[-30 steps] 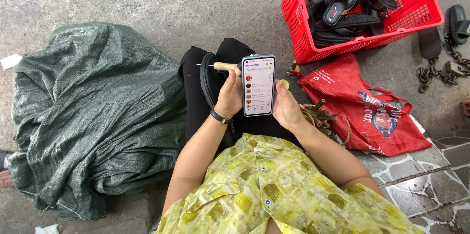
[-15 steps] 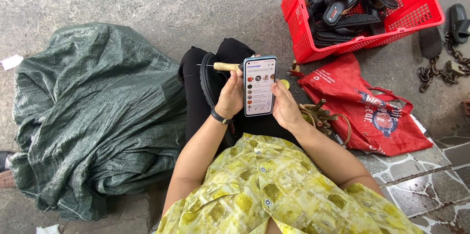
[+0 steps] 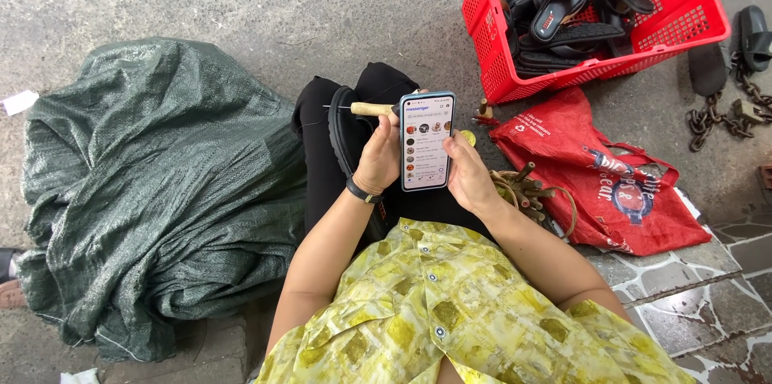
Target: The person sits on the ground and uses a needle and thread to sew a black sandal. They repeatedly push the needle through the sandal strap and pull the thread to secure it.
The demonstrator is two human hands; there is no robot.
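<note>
Both hands cradle a blue-edged smartphone [image 3: 427, 141] upright for reading: left hand [image 3: 378, 160] fingers curled around its edge, also pinching a wooden-handled awl [image 3: 366, 109]. Right hand [image 3: 469, 176] wraps the other side, thumb free over the screen.

A yellow leaf-patterned fabric shirt [image 3: 450, 312] sits above black trousers [image 3: 322, 159]. The rectangular blue-edged phone [image 3: 427, 141] shows a white screen. Black rubber sandals [image 3: 563, 18] fill a red lattice plastic basket [image 3: 675, 26]; the crumpled woven tarp [image 3: 153, 191] is dark green.
</note>
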